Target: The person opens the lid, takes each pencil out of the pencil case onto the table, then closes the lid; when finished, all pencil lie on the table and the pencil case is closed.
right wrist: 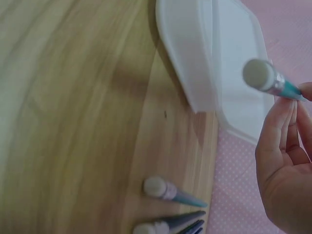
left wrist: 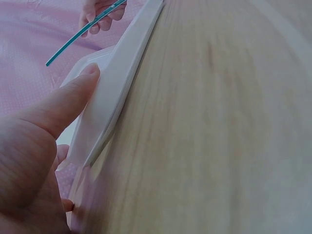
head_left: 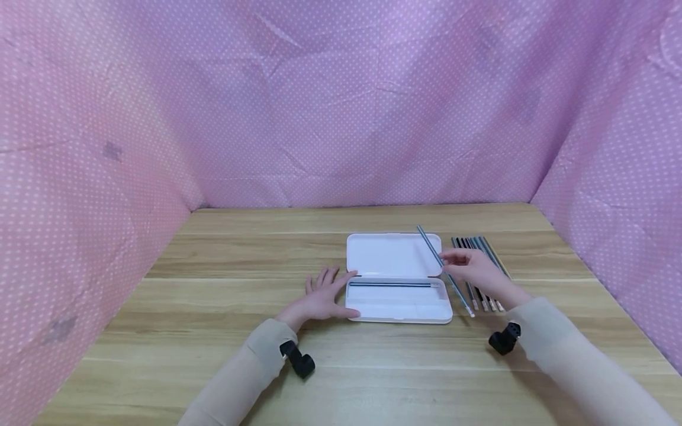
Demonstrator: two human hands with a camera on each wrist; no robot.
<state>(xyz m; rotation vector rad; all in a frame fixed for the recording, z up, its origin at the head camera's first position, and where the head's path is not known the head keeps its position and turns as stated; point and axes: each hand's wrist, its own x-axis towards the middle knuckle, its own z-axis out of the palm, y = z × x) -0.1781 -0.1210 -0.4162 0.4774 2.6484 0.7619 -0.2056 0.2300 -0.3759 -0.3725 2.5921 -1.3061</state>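
Observation:
My right hand (head_left: 473, 270) pinches a teal pencil (head_left: 429, 245) between thumb and fingers, tilted over the right side of a white pencil case (head_left: 394, 254). The white eraser end of this pencil (right wrist: 265, 78) points toward me in the right wrist view. The case lies with its lid laid back. At least one dark pencil (head_left: 391, 285) lies along the back of its tray. At the case's left end, my left hand (head_left: 321, 300) rests with fingers spread and its thumb (left wrist: 73, 97) against the front corner.
Right of the case, several pencils (head_left: 470, 242) lie side by side, eraser ends toward me, partly hidden beneath the right hand. The wooden table (head_left: 224, 331) is bounded by pink dotted cloth (head_left: 341, 118) at the back and sides.

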